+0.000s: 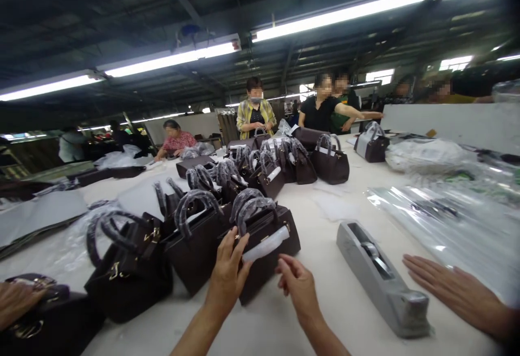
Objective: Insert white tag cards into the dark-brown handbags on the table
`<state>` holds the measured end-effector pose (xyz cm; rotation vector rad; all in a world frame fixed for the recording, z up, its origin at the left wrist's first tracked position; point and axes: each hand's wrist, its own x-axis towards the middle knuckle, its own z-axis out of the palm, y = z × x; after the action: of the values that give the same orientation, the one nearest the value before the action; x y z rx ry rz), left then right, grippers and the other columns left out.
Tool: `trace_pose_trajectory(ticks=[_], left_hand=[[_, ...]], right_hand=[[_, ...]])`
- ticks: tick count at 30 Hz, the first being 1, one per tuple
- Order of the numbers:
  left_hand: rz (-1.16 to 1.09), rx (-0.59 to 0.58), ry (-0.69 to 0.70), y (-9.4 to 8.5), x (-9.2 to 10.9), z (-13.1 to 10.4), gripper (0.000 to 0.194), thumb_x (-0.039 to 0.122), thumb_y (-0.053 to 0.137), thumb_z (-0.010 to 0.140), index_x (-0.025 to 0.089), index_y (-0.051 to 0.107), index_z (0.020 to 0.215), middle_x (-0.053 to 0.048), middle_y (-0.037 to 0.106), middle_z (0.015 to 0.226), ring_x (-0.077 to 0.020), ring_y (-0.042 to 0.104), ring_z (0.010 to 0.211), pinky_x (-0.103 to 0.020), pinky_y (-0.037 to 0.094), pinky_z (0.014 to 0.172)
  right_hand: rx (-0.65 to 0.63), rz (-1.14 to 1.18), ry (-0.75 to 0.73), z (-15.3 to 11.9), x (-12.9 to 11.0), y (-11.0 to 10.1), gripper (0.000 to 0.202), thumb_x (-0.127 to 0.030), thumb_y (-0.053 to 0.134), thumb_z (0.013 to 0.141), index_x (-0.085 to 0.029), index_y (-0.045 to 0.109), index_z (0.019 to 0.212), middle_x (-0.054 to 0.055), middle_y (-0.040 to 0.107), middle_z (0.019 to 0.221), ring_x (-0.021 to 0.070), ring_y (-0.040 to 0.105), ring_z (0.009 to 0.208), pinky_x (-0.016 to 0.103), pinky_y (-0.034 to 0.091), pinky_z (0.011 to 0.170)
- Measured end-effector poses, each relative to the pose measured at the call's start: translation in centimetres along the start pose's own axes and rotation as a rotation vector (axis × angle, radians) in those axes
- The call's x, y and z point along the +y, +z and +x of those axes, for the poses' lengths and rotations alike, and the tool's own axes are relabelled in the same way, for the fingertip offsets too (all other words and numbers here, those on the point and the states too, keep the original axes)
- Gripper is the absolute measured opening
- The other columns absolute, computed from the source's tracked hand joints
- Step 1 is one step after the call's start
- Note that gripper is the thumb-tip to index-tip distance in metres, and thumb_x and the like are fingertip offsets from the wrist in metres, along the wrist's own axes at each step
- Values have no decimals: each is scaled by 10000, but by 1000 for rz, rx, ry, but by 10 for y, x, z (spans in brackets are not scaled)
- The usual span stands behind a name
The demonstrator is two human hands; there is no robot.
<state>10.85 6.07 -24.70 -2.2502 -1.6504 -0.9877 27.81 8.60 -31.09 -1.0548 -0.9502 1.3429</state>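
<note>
A dark brown handbag stands upright in front of me, its handles in clear plastic wrap. A white foam wrap runs across its upper front. My left hand touches the bag's left front with its fingers spread. My right hand is by the bag's lower right side, its fingers curled in; what they hold, if anything, is hidden. To the right lies a grey tape dispenser.
Several similar bags stand behind and to the left, including one dark handbag. Another person's hand lies flat at right; another's hand grips a bag at left. Clear plastic sheets cover the right side. Co-workers stand across the table.
</note>
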Motion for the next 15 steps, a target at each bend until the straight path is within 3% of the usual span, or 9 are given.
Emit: trace_pose_trajectory(ticks=[3,6,8,10,12,15], left_hand=[[9,252,-100,7,5,-13,666,286,576,772,258,207,1325,-138,248,1413,-292,236,1310,-541,305,1051],[-158,299,-393,19,5,-19,840,418,613,721,208,99,1351,-181,218,1429,-325,229,1312,-571,299,1041],[-279,227,-547,28,-1,-20,817,476,566,733,200,108,1350,-176,201,1444,-327,231,1316,-571,282,1051],[-336,209,-613,39,-10,-19,769,509,512,748,215,131,1347,-148,189,1460,-316,235,1318,-556,258,1070],[-352,263,-622,48,-19,-19,701,506,472,762,249,164,1337,-105,197,1467,-297,238,1320,-531,260,1081],[-324,310,-589,55,-26,-21,512,478,440,765,235,387,1212,-94,215,1463,-313,278,1301,-539,295,1066]], right_hand=[[169,-213,-237,27,-13,-38,512,-522,597,696,-178,564,1075,99,634,981,227,592,864,340,501,691],[72,-271,-305,62,-24,-50,693,-489,630,672,-213,397,1264,119,424,1327,263,386,1216,421,358,978],[-68,-254,-274,79,-28,-46,698,-472,639,667,-200,391,1261,125,447,1304,267,405,1198,408,365,959],[-165,-252,-275,87,-31,-38,531,-447,650,665,-179,526,1105,98,608,1056,264,542,1001,374,437,832],[-180,-270,-320,89,-33,-32,354,-421,665,660,-179,595,908,35,635,803,232,579,791,339,452,708],[-173,-271,-358,86,-34,-30,285,-420,666,660,-195,596,821,-1,607,715,214,561,714,320,439,641]])
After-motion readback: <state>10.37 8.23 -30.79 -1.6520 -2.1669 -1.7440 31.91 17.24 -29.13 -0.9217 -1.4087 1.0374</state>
